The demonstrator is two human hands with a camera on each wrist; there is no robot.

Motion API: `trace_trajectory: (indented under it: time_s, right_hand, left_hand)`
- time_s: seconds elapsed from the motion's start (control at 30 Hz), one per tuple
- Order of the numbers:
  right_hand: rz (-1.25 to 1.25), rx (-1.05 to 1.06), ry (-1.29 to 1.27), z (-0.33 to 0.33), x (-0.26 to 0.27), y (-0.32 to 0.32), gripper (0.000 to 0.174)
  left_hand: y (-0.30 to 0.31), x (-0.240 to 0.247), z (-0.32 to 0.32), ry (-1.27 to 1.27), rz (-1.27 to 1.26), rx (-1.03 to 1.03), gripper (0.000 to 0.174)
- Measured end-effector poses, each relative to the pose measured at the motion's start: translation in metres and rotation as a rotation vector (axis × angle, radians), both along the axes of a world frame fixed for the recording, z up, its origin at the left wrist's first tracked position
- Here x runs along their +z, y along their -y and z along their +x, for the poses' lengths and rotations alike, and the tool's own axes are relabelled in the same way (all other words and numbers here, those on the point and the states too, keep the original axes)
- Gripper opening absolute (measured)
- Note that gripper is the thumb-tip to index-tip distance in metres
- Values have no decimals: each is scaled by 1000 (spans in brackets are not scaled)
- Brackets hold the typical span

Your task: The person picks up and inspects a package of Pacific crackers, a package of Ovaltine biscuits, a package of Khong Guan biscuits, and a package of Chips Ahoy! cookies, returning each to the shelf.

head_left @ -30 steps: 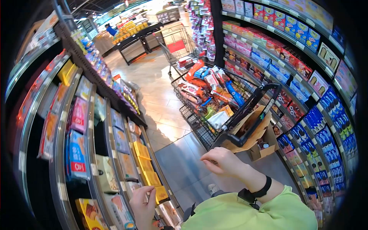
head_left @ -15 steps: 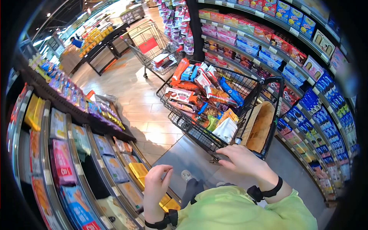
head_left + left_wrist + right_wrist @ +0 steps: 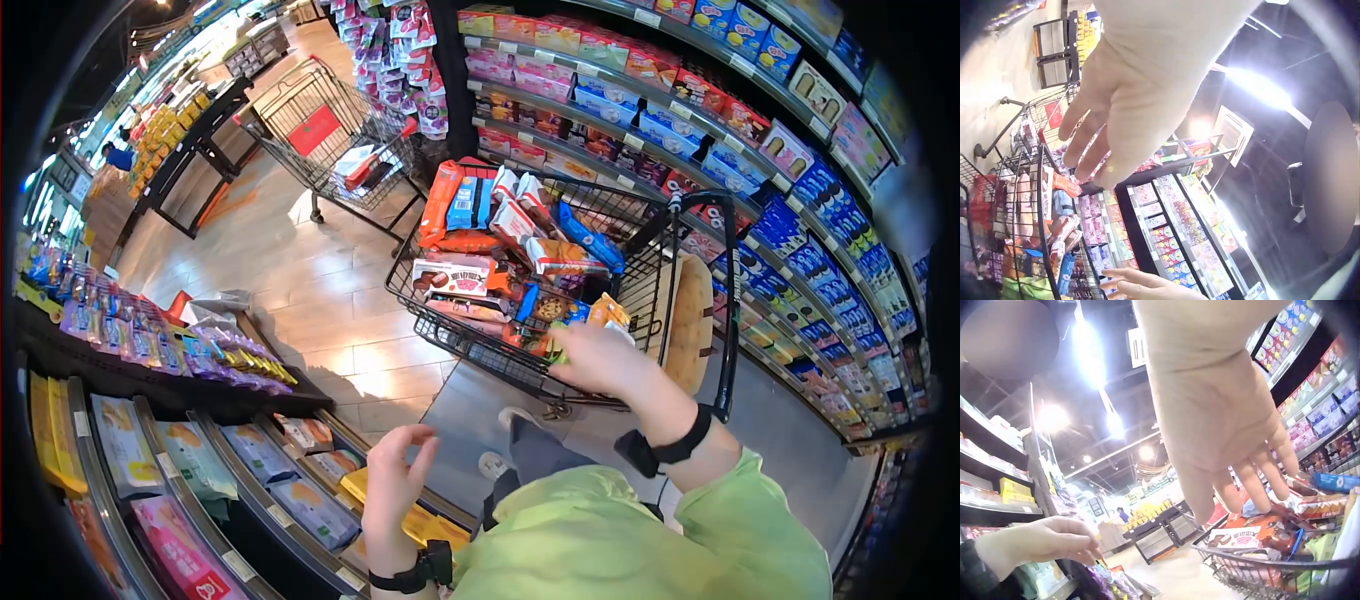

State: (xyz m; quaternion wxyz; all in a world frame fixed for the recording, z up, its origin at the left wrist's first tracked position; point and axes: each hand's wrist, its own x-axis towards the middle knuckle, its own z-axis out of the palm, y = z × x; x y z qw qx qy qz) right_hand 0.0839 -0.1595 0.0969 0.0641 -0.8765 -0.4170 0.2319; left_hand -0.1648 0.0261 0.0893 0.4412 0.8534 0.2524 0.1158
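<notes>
A black wire shopping cart [image 3: 470, 345] stands in front of me, heaped with snack packs. Among them are an orange bag [image 3: 440, 205], a blue pack [image 3: 470, 203], a white pack with dark lettering [image 3: 450, 277] and a blue bag [image 3: 590, 238]. My right hand [image 3: 605, 362] reaches over the cart's near side, fingers extended above the packs, overlapping a green pack [image 3: 1319, 550] in the head view. Nothing shows in its palm in the right wrist view. My left hand [image 3: 395, 475] hangs empty with loosely bent fingers, beside the left shelves.
Stocked shelves [image 3: 205, 450] run along my left, and tall shelves of boxes [image 3: 640, 130] line the right. Beyond the cart stands another cart [image 3: 312, 135] with a red panel. Hanging snack bags [image 3: 395, 60] flank it. A display table [image 3: 215, 125] is farther back.
The head view has turned, shifting the surroundings leftward. My right hand has gone from near the handle to over the cart's near side. My left hand has come up from beside the shelves.
</notes>
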Motion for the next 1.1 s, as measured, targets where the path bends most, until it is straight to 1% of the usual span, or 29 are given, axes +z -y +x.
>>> trace_trajectory:
  time_s: [0.03, 0.1, 0.17, 0.2, 0.23, 0.27, 0.3, 0.37, 0.4, 0.47, 0.5, 0.53, 0.6, 0.67, 0.73, 0.8, 0.83, 0.87, 0.9, 0.93, 0.97, 1.0, 1.03, 1.07, 1.1]
  right_hand:
    - [-1, -11, 13, 15, -8, -9, 45]
    - [4, 2, 34, 53, -33, -34, 46]
    - [-189, -25, 19, 86, -68, -71, 48]
    - [-180, -13, 20, 100, -100, -83, 48]
    - [-211, -56, 74, 112, -139, -91, 53]
    - [-248, -99, 123, 118, -167, -94, 59]
    - [-250, -89, 115, 120, -179, -94, 59]
    - [-384, -163, 137, 124, -201, -98, 53]
    - [-382, -153, 131, 127, -216, -100, 53]
    - [-360, -161, 244, 126, -236, -100, 77]
    - [-310, -125, 199, 129, -245, -97, 73]
    - [-314, -121, 189, 130, -247, -96, 73]
    - [-254, -54, 192, 131, -249, -97, 71]
    - [-247, -29, 165, 129, -232, -98, 69]
    - [-236, -8, 148, 121, -197, -99, 67]
    - [-200, 179, 141, 110, -148, -100, 61]
    - [-109, 227, 150, 108, -135, -98, 58]
    - [-36, 207, 133, 104, -105, -99, 59]
    - [37, 191, 115, 101, -69, -98, 61]
    - [196, 154, 78, 99, -39, -94, 61]
    - [356, 121, 38, 96, -11, -90, 61]
    - [571, 85, 25, 92, 13, -86, 56]
    - [644, 21, -51, 89, 40, -83, 54]
    - [814, 3, -48, 87, 51, -81, 50]
    - [812, -92, -224, 84, 59, -78, 47]
  left_hand:
    - [-5, -2, -2, -9, -9, 9, 15]
    - [-20, -2, -4, -51, 65, 76, 18]
    - [-32, -4, -14, -43, 33, 130, 19]
    - [-37, -6, -17, -18, -4, 158, 20]
    - [-39, -4, -18, -48, 30, 172, 21]
    - [-41, -1, -18, -57, 30, 181, 21]
    - [-42, 2, -17, -91, 39, 214, 20]
    - [-44, 1, -17, -130, 52, 260, 20]
    - [-44, 0, -18, -137, 11, 286, 21]
    - [-45, 0, -17, -161, -35, 316, 23]
    - [-44, 1, -14, -195, -37, 326, 24]
    - [-44, 1, -10, -225, -37, 334, 24]
    - [-46, -2, -3, -203, -21, 296, 24]
    - [-47, -3, 5, -176, 0, 254, 25]
    - [-49, -3, 15, -142, -28, 196, 25]
    - [-48, -2, 25, -138, -56, 172, 26]
    - [-48, -1, 31, -136, -90, 154, 27]
    - [-47, 0, 38, -132, -84, 150, 27]
    - [-46, 1, 44, -114, -35, 98, 28]
    - [-47, 2, 47, -95, 17, 50, 30]
    - [-50, -2, 47, -82, -20, -4, 43]
    - [-50, 1, 50, -80, -7, 7, 43]
    - [-47, 5, 55, -29, 24, 31, 56]
    - [-44, 8, 58, 24, 57, 54, 69]
    - [-42, 11, 59, 29, 71, 69, 69]
